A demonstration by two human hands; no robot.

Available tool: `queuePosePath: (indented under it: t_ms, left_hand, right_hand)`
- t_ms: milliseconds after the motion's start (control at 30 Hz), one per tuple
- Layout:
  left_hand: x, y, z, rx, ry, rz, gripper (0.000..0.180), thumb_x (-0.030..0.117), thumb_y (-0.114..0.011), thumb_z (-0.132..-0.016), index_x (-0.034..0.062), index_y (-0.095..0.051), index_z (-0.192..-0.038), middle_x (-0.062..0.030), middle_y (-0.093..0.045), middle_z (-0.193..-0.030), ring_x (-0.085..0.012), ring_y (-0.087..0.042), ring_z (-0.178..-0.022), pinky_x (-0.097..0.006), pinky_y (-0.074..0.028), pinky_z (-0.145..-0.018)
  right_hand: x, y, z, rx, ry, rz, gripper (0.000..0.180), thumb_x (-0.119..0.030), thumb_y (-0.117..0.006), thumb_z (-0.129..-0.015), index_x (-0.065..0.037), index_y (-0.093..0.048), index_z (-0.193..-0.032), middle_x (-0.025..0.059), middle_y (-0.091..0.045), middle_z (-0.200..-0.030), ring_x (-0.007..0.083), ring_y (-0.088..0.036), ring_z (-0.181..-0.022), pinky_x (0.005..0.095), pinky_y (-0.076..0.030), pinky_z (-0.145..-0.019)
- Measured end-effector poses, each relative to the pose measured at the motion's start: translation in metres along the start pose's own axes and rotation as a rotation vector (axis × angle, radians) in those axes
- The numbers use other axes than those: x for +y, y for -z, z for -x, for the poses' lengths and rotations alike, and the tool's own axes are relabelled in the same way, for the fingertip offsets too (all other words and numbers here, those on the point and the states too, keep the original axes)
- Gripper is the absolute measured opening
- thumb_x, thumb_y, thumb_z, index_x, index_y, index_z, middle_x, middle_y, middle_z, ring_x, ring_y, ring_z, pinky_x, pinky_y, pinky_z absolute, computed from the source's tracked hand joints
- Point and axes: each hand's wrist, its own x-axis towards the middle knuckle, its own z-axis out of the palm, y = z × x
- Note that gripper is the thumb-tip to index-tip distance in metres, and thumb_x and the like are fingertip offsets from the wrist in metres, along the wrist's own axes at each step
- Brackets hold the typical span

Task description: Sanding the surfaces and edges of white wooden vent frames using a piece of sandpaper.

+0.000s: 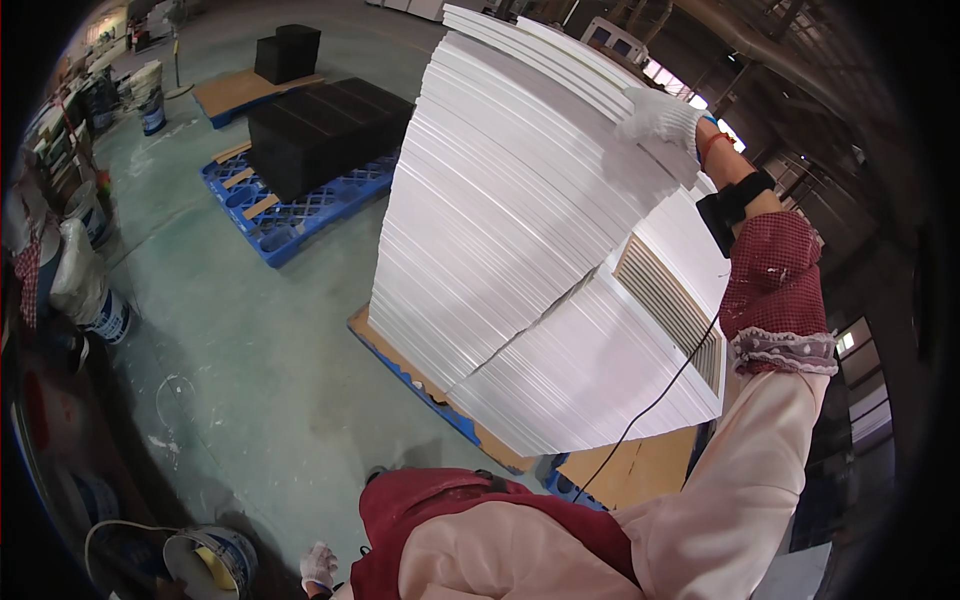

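At the top of the tall stack of white boards (pixel 520 220), my right hand (pixel 660 118), in a white glove, rests on the upper edge of the top board (pixel 560 55), fingers curled over it in a holding grip. The stack stands on a blue pallet (pixel 420 385) on the green floor. My left hand (pixel 320 568) hangs low beside a paint bucket (pixel 212 562), grip loose, holding nothing.

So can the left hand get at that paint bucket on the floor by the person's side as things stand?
Probably yes: the gloved left hand hangs low, close beside the open paint bucket, with only bare floor between them. The right hand is up on the stack of white panels.
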Motion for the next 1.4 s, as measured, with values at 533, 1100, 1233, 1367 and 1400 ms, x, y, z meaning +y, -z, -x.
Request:
queuePosePath:
  t_ms: [533,1100,1233,1367,1400]
  left_hand:
    - [0.404,-0.455,0.212,-1.393,-0.938,-0.175,0.082,0.047,-0.060,-0.095,-0.0035,-0.029,-0.152,-0.0195,-0.046,-0.147,-0.0291,-0.049,-0.133,-0.043,-0.043,-0.108]
    - [0.193,-0.576,0.371,-1.637,-0.337,0.261,0.033,0.004,-0.065,-0.094,0.0009,-0.061,-0.126,-0.0057,-0.064,-0.121,-0.0165,-0.062,-0.107,-0.032,-0.049,-0.097]
    - [0.157,-0.592,0.367,-1.495,-0.374,0.133,0.029,0.012,-0.070,-0.092,-0.0007,-0.063,-0.118,-0.0073,-0.064,-0.114,-0.0177,-0.063,-0.103,-0.032,-0.051,-0.092]
    - [0.145,-0.615,0.348,-1.476,-0.445,0.111,0.028,0.014,-0.068,-0.093,0.0006,-0.062,-0.116,-0.0074,-0.064,-0.112,-0.0179,-0.063,-0.104,-0.033,-0.053,-0.091]
    - [0.148,-0.622,0.343,-1.473,-0.469,0.118,0.027,0.014,-0.067,-0.094,0.0008,-0.061,-0.117,-0.0077,-0.064,-0.112,-0.0179,-0.063,-0.105,-0.034,-0.053,-0.091]
  right_hand:
    - [-0.043,0.014,0.162,0.044,-0.164,0.263,0.041,-0.015,-0.064,-0.078,-0.002,-0.055,-0.116,0.0214,-0.067,-0.088,0.0381,-0.069,-0.085,0.0488,-0.054,-0.076]
    - [0.051,-0.093,0.526,0.267,-0.306,0.314,0.058,-0.004,-0.076,-0.069,-0.003,-0.055,-0.123,0.0120,-0.064,-0.098,0.0311,-0.064,-0.092,0.0430,-0.050,-0.082]
    - [0.089,-0.143,0.545,0.232,-0.265,0.200,0.055,-0.008,-0.074,-0.071,-0.003,-0.055,-0.122,0.0130,-0.063,-0.092,0.0321,-0.064,-0.087,0.0434,-0.050,-0.079]
    - [0.126,-0.177,0.530,0.263,-0.180,0.142,0.047,-0.012,-0.072,-0.074,-0.004,-0.056,-0.118,0.0139,-0.062,-0.083,0.0340,-0.064,-0.078,0.0435,-0.052,-0.075]
    - [0.135,-0.183,0.522,0.247,-0.166,0.115,0.046,-0.011,-0.072,-0.074,-0.004,-0.056,-0.116,0.0145,-0.062,-0.082,0.0344,-0.064,-0.077,0.0437,-0.052,-0.074]
